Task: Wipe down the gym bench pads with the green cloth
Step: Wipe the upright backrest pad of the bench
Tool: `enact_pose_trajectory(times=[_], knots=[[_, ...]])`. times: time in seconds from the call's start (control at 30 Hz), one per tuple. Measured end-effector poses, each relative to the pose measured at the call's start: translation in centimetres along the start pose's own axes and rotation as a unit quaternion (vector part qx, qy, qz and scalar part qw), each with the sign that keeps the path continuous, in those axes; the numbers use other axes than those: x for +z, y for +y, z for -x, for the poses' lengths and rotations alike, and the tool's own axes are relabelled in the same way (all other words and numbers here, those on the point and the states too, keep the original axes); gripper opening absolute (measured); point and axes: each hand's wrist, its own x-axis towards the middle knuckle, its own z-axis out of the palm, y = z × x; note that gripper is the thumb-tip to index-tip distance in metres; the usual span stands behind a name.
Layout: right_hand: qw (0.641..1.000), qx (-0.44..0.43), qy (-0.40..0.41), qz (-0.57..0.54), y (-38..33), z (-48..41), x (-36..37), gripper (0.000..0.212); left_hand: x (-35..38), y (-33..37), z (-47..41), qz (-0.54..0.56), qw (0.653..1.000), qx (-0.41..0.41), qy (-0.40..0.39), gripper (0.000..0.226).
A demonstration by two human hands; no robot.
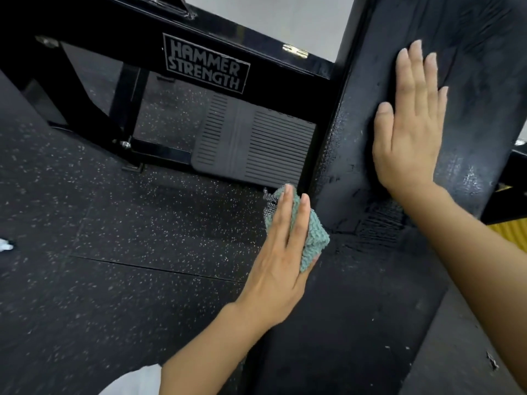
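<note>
Left hand (281, 252) presses the green cloth (315, 238) against the side edge of the black bench pad (470, 52). Its fingers are straight, so the grip's open, not clenched. Right hand (410, 132) lies flat and open on top of the pad. Hammer Strength frame (205, 64) behind, speckled rubber floor (114, 223) below.
</note>
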Motion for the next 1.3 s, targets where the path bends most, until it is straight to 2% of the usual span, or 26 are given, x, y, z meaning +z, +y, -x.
enact_pose_trajectory(times=[0.13,0.47,0.7,1.3], knots=[[1.0,-0.001,-0.021,-0.013,-1.2,4.5,0.1,0.055,0.1,0.1,-0.9,0.009,1.0,0.01,0.018,0.073],[0.998,0.021,-0.066,0.002,-3.2,18.3,0.9,0.052,-0.3,-0.5,-1.3,0.003,1.0,0.03,0.004,0.071],[0.998,0.029,-0.06,0.016,-3.3,18.4,1.4,0.055,-1.1,-0.3,-3.8,0.031,0.999,0.034,0.011,0.069],[0.998,0.032,-0.049,0.028,-3.4,18.5,1.6,0.055,2.3,-2.4,7.3,0.085,0.996,-0.005,-0.018,0.075]])
